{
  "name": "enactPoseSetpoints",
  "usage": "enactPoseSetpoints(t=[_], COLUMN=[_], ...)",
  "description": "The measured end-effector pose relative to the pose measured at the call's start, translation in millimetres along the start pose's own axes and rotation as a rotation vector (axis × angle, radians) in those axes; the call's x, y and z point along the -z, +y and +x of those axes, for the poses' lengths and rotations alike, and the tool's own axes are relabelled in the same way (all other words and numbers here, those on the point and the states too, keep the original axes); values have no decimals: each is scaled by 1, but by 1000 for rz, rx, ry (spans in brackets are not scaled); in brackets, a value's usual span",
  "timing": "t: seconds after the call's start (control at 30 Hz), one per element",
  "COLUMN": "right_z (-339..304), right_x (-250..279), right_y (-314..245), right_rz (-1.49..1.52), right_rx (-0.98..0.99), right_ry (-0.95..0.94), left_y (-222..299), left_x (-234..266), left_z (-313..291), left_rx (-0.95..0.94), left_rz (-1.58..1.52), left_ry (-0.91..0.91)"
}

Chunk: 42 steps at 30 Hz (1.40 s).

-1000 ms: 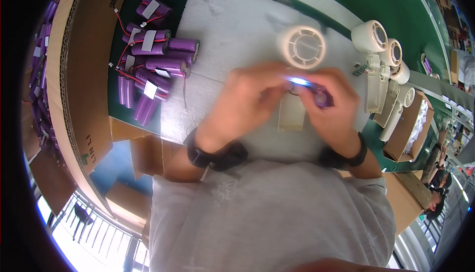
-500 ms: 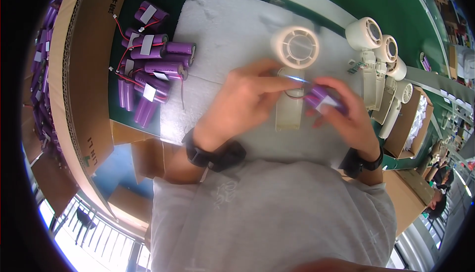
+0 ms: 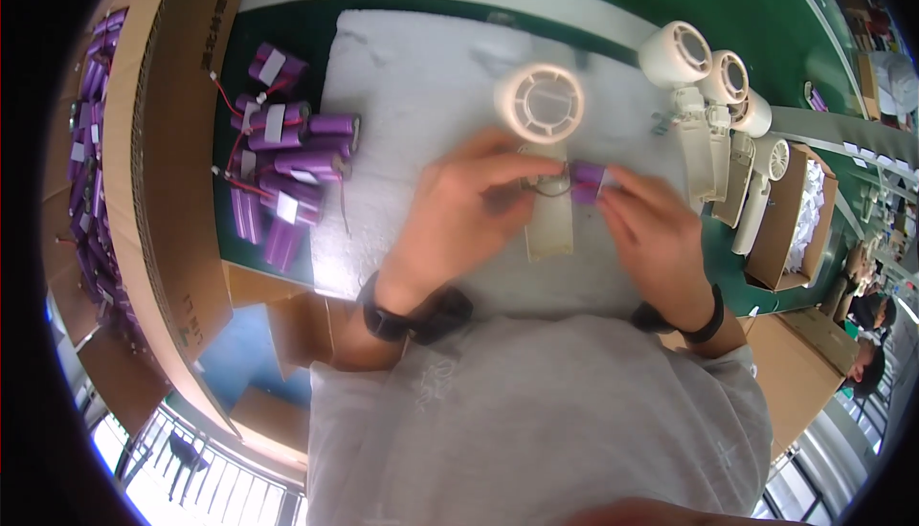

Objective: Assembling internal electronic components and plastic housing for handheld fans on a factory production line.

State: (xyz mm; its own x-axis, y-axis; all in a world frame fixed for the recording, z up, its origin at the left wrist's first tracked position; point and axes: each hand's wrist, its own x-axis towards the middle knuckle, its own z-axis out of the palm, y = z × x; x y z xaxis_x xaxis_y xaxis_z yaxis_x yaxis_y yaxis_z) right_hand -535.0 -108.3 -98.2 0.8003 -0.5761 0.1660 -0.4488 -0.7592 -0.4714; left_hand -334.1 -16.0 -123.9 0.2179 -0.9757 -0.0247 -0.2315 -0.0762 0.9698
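Observation:
A cream handheld fan lies on the white foam pad, its round grilled head away from me and its open handle shell toward me. My right hand pinches a purple battery pack with a white label, just right of the handle's upper part. Thin wires curve from the pack across the handle to my left hand. The left thumb and fingers close around the wire end by the neck of the fan; the fingertips hide whatever plug is there.
Several wired purple battery packs lie piled left of the pad, beside a tall cardboard box wall. More cream fans stand along the right side, near a carton of white pieces. Co-workers are at far right.
My right hand has turned the battery pack more upright and brought it closer to the handle. My left fingers stay by the fan's neck. The whole view has shifted a little.

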Motion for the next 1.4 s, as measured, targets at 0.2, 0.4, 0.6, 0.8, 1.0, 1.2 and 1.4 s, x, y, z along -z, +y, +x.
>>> enactPoseSetpoints(t=[0.2, 0.4, 0.6, 0.8, 1.0, 1.2, 1.4], right_z=[-1, -3, -3, 0, 7, 20, 19], right_x=[-11, -10, -18, -30, -39, -44, -12], right_y=[-9, 3, 5, 1, -21, -26, -10], right_rz=[-133, -1, 68, -54, -264, -364, -271], right_rx=[26, 16, 4, 97, 92, 102, 120], right_ry=[-28, -30, 53, 20, -24, -45, -72], left_y=[-4, -9, -13, -26, -28, -28, -29], left_x=[-6, -11, -6, 4, 16, 24, 23], left_z=[-7, -11, -9, -12, -11, -10, -2], left_rx=[31, 75, 65, 71, 119, 107, 61], left_rz=[6, -22, -50, -61, -90, -62, -77], left_ry=[46, 65, 6, 14, 5, 30, 20])
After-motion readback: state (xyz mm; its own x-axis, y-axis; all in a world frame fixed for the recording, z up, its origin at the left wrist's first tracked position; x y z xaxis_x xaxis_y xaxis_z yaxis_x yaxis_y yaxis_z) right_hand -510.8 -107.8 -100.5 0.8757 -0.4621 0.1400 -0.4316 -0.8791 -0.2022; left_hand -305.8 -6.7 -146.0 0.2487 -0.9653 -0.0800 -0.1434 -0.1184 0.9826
